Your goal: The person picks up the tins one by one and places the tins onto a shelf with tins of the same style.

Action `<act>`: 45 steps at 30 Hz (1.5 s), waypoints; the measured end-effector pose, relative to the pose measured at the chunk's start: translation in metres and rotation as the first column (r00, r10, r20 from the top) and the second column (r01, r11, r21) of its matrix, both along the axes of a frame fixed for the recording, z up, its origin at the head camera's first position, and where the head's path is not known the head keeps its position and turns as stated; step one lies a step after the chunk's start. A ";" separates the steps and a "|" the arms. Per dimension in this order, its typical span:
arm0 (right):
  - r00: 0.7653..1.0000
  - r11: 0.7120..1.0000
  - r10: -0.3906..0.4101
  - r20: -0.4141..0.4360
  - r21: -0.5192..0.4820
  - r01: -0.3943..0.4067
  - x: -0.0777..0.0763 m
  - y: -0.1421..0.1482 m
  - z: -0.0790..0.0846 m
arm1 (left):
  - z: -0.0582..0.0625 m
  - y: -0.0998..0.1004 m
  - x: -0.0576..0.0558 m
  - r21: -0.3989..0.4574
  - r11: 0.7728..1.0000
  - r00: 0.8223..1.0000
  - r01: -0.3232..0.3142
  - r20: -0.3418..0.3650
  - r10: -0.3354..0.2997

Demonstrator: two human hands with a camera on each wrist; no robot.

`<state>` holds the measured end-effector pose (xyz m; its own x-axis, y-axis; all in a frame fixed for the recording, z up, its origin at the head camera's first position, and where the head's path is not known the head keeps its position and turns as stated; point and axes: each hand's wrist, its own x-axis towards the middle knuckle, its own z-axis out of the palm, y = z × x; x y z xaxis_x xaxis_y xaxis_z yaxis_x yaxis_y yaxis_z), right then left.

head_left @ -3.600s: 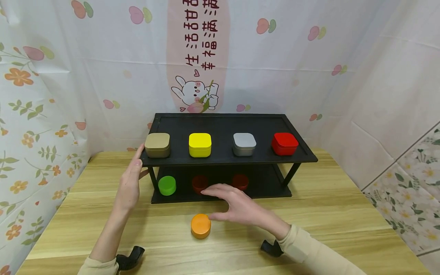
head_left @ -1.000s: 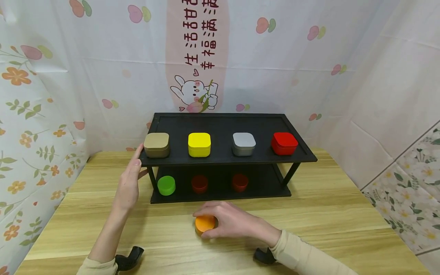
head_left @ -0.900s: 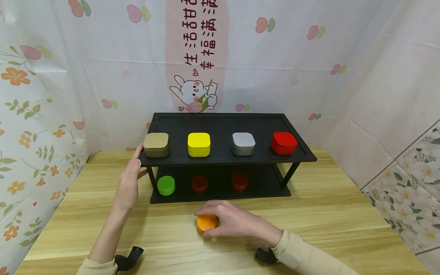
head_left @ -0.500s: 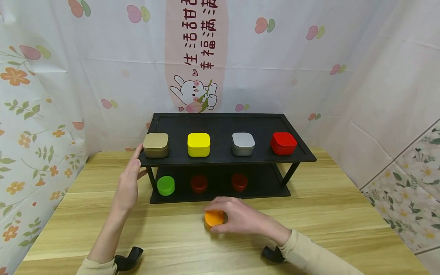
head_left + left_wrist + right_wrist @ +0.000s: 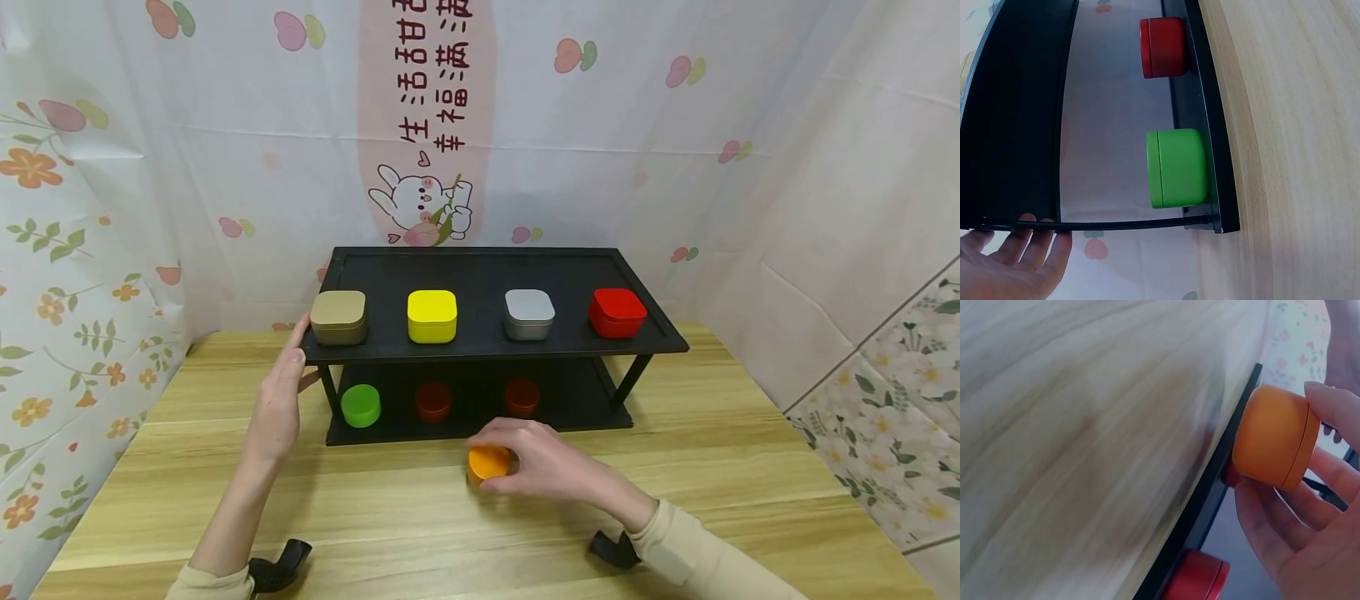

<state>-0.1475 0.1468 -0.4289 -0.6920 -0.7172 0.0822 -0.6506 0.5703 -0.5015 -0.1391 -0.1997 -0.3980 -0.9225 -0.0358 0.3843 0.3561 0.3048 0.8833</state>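
Observation:
My right hand (image 5: 543, 462) holds a round orange tin (image 5: 487, 463) between thumb and fingers, in front of the black two-tier shelf (image 5: 480, 354). In the right wrist view the orange tin (image 5: 1272, 437) is tipped on its side, its lid seam facing the palm. At the shelf's left end, my left hand (image 5: 276, 404) grips the upper board's edge; its fingertips show at the rim in the left wrist view. A green round tin (image 5: 361, 406) and two dark red round tins (image 5: 433, 402) stand on the lower tier.
Along the upper tier's front stand square tins: tan (image 5: 339, 318), yellow (image 5: 432, 317), silver (image 5: 528, 315) and red (image 5: 617, 313). The shelf stands on a wooden table (image 5: 390, 533) before a patterned cloth backdrop (image 5: 615, 167).
My right hand first reaches beside the orange tin, then takes hold of it. It has since carried the tin right and toward the shelf. My left hand stays at the shelf's end.

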 end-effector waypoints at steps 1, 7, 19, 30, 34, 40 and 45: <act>1.000 1.000 -0.005 -0.002 -0.001 0.005 0.000 0.002 0.001 | 0.000 0.000 0.000 -0.004 1.000 1.000 -0.001 -0.001 0.001; 0.999 1.000 -0.020 -0.026 -0.006 0.020 0.000 0.012 0.002 | 0.000 0.000 0.001 -0.013 1.000 1.000 -0.003 -0.008 0.003; 0.996 0.998 -0.056 -0.065 0.004 0.056 -0.001 0.029 0.008 | -0.001 0.000 0.000 0.007 1.000 1.000 0.007 -0.025 -0.007; 0.990 0.995 -0.100 -0.096 0.010 0.102 -0.004 0.046 0.018 | 0.000 0.000 0.000 -0.002 1.000 1.000 0.004 -0.015 -0.004; 0.989 0.994 -0.111 -0.101 -0.001 0.112 -0.004 0.053 0.019 | -0.001 0.000 0.000 0.002 1.000 1.000 0.001 -0.020 -0.001; 0.983 0.993 -0.120 -0.142 -0.019 0.119 -0.005 0.063 0.018 | -0.001 0.000 0.000 0.000 1.000 1.000 -0.007 -0.030 0.007; 0.975 0.991 -0.135 -0.178 -0.030 0.131 -0.009 0.074 0.015 | -0.001 0.000 0.000 0.004 1.000 1.000 -0.004 -0.031 0.004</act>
<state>-0.1562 0.2204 -0.4138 -0.7539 -0.6171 0.2257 -0.6498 0.6496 -0.3947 -0.1394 -0.1994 -0.3992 -0.9100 -0.0411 0.4127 0.3822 0.3033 0.8729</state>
